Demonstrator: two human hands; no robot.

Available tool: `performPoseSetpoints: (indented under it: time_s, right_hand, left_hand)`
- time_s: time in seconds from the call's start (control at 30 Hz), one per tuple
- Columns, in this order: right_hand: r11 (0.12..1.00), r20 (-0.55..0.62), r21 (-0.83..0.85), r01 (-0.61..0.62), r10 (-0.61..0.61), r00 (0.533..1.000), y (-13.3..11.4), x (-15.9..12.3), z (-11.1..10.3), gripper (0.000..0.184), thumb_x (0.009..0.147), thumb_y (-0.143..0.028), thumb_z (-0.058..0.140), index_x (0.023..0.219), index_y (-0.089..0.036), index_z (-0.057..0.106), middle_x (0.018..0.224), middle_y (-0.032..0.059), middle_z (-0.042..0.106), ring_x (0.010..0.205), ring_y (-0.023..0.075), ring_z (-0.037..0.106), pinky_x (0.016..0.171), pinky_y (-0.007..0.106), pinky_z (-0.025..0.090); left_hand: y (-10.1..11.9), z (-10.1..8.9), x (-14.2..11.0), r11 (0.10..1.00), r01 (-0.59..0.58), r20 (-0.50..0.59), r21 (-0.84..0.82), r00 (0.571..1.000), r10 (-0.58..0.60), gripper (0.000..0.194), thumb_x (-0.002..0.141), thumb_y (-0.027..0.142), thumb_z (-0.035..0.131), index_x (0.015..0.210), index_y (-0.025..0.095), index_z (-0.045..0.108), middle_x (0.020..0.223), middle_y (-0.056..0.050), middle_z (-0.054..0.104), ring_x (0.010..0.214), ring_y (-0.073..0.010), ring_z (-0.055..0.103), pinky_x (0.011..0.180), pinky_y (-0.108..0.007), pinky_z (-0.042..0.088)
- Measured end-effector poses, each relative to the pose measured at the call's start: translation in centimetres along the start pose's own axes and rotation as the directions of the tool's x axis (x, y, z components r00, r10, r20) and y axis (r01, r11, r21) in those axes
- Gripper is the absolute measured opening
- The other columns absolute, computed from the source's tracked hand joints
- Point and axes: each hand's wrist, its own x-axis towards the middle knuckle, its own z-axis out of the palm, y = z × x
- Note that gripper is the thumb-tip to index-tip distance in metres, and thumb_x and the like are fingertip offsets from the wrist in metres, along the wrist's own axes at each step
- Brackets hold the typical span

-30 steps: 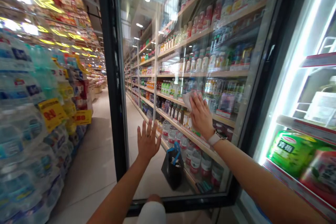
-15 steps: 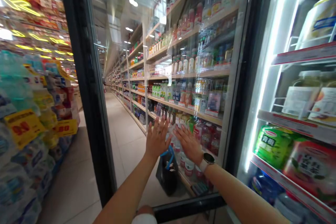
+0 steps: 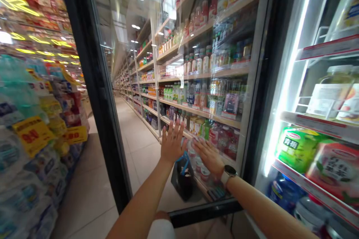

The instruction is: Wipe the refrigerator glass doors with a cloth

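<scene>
A glass cooler door (image 3: 134, 127) with a black frame stands swung open in front of me. My left hand (image 3: 173, 143) is raised at the glass with its fingers spread, palm toward the pane. Close to its right, my right hand (image 3: 208, 154) is stretched out too, fingers extended, with a watch (image 3: 230, 170) on that wrist. Both hands hold nothing. Whether the palms press on the glass, I cannot tell for certain. Beyond the pane, low down, sits a black basket (image 3: 183, 183) with a blue handle.
Lit cooler shelves (image 3: 331, 127) hold bottles and a green drink pack (image 3: 298, 145) on my right. Through the door run long shelves (image 3: 179, 106) of drinks along a tiled aisle (image 3: 120, 119). Stacked goods with yellow price signs (image 3: 32, 134) line the left.
The view has shifted slightly, and both hands appear a little farther right in it. They keep the same spread pose at the door.
</scene>
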Motion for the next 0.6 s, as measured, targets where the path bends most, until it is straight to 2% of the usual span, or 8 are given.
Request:
performPoseSetpoints:
  time_s: [0.17,0.27,0.37,0.47,0.6]
  right_hand:
    - [0.994,-0.089,0.026,-0.108,0.11,0.99,3.3,8.9,-4.3,0.063,0.092,-0.005,0.038,0.153,-0.018,0.032,0.157,0.0108,0.036,0.15,0.0213,0.022,0.12,0.047,0.028]
    - [0.983,-0.134,0.063,-0.171,0.178,0.975,3.8,11.4,-5.2,0.069,0.091,-0.004,0.037,0.156,-0.019,0.023,0.161,0.0096,0.028,0.151,0.0214,0.015,0.122,0.05,0.024]
    - [0.973,-0.158,0.092,-0.213,0.225,0.961,2.8,10.4,-4.2,0.073,0.089,-0.002,0.036,0.157,-0.02,0.018,0.162,0.0092,0.026,0.152,0.0224,0.013,0.121,0.051,0.026]
    - [0.974,-0.119,0.096,-0.207,0.218,0.969,1.2,7.1,-2.3,0.074,0.088,-0.001,0.036,0.157,-0.02,0.017,0.161,0.0111,0.027,0.151,0.0238,0.018,0.119,0.052,0.03]
    - [0.984,-0.091,0.062,-0.165,0.17,0.981,-0.7,2.4,0.1,0.073,0.086,0.002,0.038,0.155,-0.02,0.026,0.156,0.0111,0.038,0.148,0.0236,0.026,0.114,0.05,0.039]
  left_hand:
    - [-0.2,0.0,0.1,1.0,-0.005,0.011,-0.027,1.0,0.006,0.07,0.096,0.041,0.042,0.155,0.019,0.012,0.158,-0.011,0.029,0.15,-0.0276,0.018,0.124,-0.05,0.008]
    - [-0.2,0.0,0.1,0.999,0.001,0.017,-0.035,1.0,-0.001,0.071,0.096,0.04,0.042,0.155,0.02,0.011,0.158,-0.011,0.029,0.15,-0.0273,0.019,0.124,-0.049,0.008]
    - [0.0,0.0,0.2,0.999,0.004,0.013,-0.034,1.0,-0.003,0.071,0.095,0.041,0.043,0.155,0.02,0.011,0.158,-0.011,0.029,0.15,-0.0266,0.021,0.124,-0.049,0.007]
    - [0.1,-0.2,0.2,1.0,0.0,0.009,-0.022,1.0,0.0,0.071,0.095,0.042,0.043,0.155,0.02,0.011,0.157,-0.01,0.03,0.149,-0.0266,0.022,0.124,-0.048,0.007]
    - [0.1,-0.3,0.3,1.0,0.003,0.009,-0.021,1.0,-0.003,0.07,0.096,0.042,0.043,0.155,0.02,0.013,0.157,-0.01,0.031,0.149,-0.0266,0.022,0.124,-0.048,0.008]
